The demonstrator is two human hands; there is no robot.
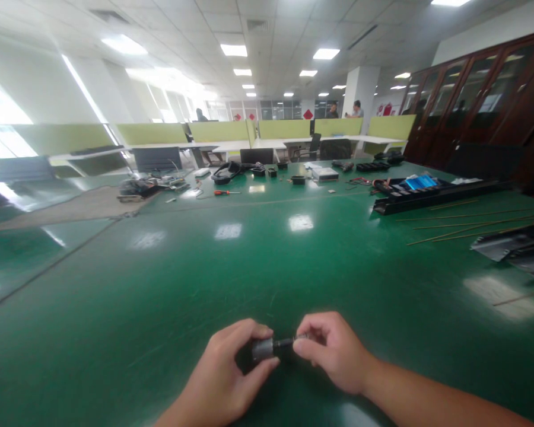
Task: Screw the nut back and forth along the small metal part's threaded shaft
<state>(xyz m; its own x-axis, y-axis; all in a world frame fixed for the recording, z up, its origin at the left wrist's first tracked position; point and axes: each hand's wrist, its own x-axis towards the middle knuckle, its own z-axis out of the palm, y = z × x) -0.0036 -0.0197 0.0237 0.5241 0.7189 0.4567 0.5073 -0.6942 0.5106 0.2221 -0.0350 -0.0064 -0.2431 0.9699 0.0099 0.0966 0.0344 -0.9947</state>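
Note:
Above the near part of the green table (249,255), my left hand (225,370) grips a small grey cylinder (263,349) between thumb and fingers. A thin dark shaft (283,343) sticks out of the cylinder's right end, toward my other hand. Thumb and index finger of my right hand (333,353) pinch a small silvery piece (300,337) at the far end of that shaft. Most of this piece is hidden by the fingertips, so its shape is unclear. Shaft and cylinder lie roughly level, in one line between both hands.
An orange-handled screwdriver (222,192) lies farther back, near small black boxes (298,179) and a white box (324,174). Long black metal channels (440,194) and thin rods (463,224) lie at the right. Electronic parts (142,187) are heaped at the back left. People (357,109) are far off.

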